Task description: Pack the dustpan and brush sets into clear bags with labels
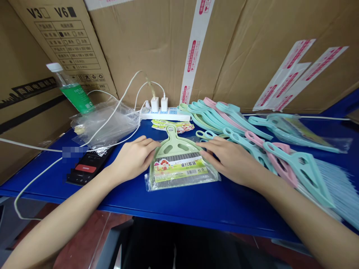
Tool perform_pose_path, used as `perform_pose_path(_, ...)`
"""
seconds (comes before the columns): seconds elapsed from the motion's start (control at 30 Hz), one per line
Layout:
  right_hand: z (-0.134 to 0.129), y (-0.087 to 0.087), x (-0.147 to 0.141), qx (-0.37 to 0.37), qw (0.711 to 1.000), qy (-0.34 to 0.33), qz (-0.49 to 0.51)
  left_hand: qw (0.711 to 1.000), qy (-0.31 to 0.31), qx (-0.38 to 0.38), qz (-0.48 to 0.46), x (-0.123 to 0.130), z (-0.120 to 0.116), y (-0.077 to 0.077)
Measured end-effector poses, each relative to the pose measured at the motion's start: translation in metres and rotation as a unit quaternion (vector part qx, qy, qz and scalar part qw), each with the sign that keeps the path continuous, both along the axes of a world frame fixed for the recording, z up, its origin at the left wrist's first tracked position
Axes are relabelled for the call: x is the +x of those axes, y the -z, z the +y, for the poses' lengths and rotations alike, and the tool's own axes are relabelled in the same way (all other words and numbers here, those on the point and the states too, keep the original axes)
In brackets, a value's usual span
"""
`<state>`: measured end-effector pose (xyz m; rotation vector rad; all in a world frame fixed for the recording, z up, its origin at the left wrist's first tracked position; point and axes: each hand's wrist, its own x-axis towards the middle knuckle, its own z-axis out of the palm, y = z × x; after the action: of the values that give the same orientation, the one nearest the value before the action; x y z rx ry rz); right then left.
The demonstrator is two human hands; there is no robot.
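Observation:
A pale green dustpan (175, 144) with a grey-bristled brush lies flat before me in a clear plastic bag (182, 183), a printed card (179, 170) on its front. My left hand (137, 155) grips its left edge near the shoulder, fingers curled and partly hidden. Opposite, my right hand (224, 157) has its fingers on the right edge, holding it from that side. The dustpan's looped handle points away from me, between both hands.
Turquoise dustpans (303, 168) and brush handles (218, 116) crowd the right side. At left are a phone (86, 168), plastic bags (109, 119) and a green-labelled bottle (74, 93). Behind stand a power strip (171, 116), loose cards (182, 127) and cardboard boxes (157, 48). White cables cross the left.

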<state>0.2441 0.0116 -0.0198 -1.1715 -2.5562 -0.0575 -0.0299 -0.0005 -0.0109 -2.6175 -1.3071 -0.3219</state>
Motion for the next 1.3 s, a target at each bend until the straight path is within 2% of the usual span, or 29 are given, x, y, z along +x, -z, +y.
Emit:
perform_pose_path(0.63, -0.001, -0.0005, -0.0019, -0.011, 1.0, 0.022, -0.009, 1.0, -0.002, -0.009, -0.017, 0.0011, -0.0023, -0.0012)
perform_pose_path(1.3, -0.0008, -0.0005, -0.0036, -0.044, 0.998, -0.008, 0.036, 0.999, -0.01, -0.025, -0.042, 0.0032, -0.0032, -0.0007)
